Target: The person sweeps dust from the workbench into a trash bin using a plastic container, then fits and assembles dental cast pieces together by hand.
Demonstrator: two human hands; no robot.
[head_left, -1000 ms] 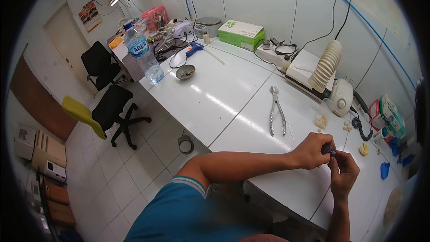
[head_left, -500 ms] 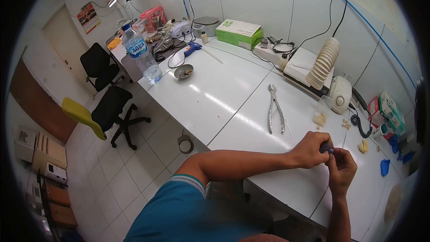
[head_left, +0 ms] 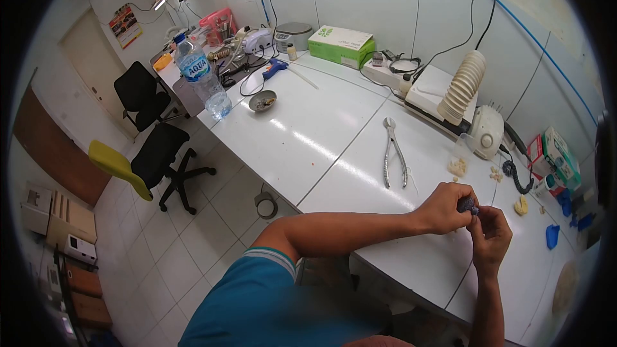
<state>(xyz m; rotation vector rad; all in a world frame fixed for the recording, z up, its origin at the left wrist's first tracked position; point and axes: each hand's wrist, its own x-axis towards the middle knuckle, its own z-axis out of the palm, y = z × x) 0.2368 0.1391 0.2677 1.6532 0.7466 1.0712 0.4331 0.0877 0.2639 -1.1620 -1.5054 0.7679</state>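
Note:
Over the right part of the white table, both my hands meet at a small dark grey-blue lump (head_left: 468, 206) with a rough surface. My left hand (head_left: 445, 208) has its fingers wrapped round the lump and hides much of it. From the right, my right hand (head_left: 493, 239) pinches at the lump's near end with thumb and fingertips. Exactly what the lump is, I cannot make out. Metal pliers (head_left: 391, 148) lie beyond my left hand, handles towards me. Behind my hands are a clear plastic cup on its side with small cream-coloured pieces (head_left: 457, 167) and a yellow lump (head_left: 520, 204).
A white machine with a ribbed hose (head_left: 464, 87) stands against the wall. Further left are a green-white box (head_left: 342, 45), a blue glue gun (head_left: 276, 69), a small metal bowl (head_left: 262, 101) and a water bottle (head_left: 199, 77). A blue piece (head_left: 552, 238) lies at right.
The hands stay together at the lump, with only a slight shift of the fingers; a little more of the lump shows. The camera view has moved slightly.

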